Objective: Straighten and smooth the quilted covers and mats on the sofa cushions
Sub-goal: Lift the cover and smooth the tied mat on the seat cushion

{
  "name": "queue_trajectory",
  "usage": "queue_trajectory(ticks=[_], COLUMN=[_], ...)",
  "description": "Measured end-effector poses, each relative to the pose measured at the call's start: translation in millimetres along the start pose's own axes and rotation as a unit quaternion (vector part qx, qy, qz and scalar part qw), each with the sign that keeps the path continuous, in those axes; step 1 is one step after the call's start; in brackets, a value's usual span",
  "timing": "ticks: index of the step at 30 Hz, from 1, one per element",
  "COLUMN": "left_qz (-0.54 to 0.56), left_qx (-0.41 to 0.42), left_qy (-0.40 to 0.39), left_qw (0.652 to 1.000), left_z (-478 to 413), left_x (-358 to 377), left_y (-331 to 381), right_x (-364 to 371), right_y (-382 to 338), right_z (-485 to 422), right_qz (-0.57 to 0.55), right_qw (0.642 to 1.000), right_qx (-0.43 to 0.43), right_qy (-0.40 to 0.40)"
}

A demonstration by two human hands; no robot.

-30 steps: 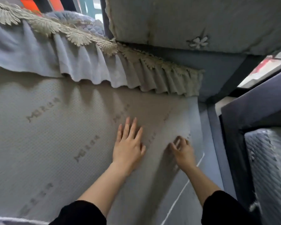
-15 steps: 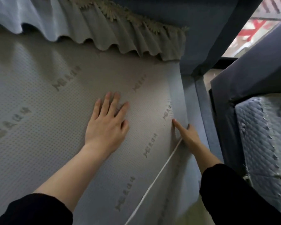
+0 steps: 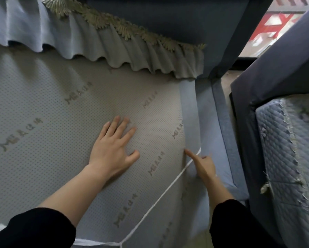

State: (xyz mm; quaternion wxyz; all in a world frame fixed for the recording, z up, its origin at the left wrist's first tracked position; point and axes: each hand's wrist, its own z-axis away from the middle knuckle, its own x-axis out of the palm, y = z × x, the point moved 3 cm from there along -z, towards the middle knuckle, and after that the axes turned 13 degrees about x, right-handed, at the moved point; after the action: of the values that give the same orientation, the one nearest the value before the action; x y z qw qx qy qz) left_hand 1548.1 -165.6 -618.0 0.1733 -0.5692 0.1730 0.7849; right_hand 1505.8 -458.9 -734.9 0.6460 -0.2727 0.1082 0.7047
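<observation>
1. Nearest the camera, a white cord (image 3: 160,199) slants across the mat (image 3: 43,104), from its front edge up to the blue border (image 3: 189,113). It looks thin and slack, so it is a poor place to pull.
2. In the middle, the left hand (image 3: 112,151) lies flat on the mat, its grip apart, fingers spread and palm pressing. The mat covers the sofa seat with its dotted face up. I judge it light, soft and limp, and grippy rather than slippery, so a flat palm should drag creases outward.
3. Just to the right, the right hand (image 3: 203,167) sits at the blue border, its forefinger straight and touching beside the cord. The other fingers curl over the edge, and I cannot tell whether that grip is clamped on the border. The bound edge looks like the firmest place to take hold.
4. Farther back, a ruffled trim (image 3: 132,52) hangs over the mat's far edge. Well apart on the right lies a quilted cover (image 3: 289,158).
</observation>
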Motion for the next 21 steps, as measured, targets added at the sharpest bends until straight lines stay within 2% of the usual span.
queue_trajectory(ticks=[4, 7, 10, 18, 21], left_qz=[-0.003, -0.022, -0.031, -0.023, -0.023], left_qx=[0.022, -0.002, 0.006, 0.033, 0.042], left_qy=[-0.054, -0.034, 0.004, 0.033, 0.011], left_qw=[0.998, 0.999, 0.999, 0.999, 0.999], left_z=[8, 6, 12, 28, 39], left_x=[14, 20, 29, 33, 34], left_y=[19, 27, 26, 25, 29], right_x=[1, 7, 13, 27, 22], right_y=[11, 6, 7, 52, 69], right_z=[21, 3, -2, -31, -20], right_qz=[0.011, -0.047, -0.083, -0.006, 0.056], right_qw=[0.998, 0.996, 0.99, 0.999, 0.996], right_qx=[-0.012, -0.049, -0.07, 0.022, 0.053], right_qy=[-0.061, -0.053, -0.085, -0.028, -0.043])
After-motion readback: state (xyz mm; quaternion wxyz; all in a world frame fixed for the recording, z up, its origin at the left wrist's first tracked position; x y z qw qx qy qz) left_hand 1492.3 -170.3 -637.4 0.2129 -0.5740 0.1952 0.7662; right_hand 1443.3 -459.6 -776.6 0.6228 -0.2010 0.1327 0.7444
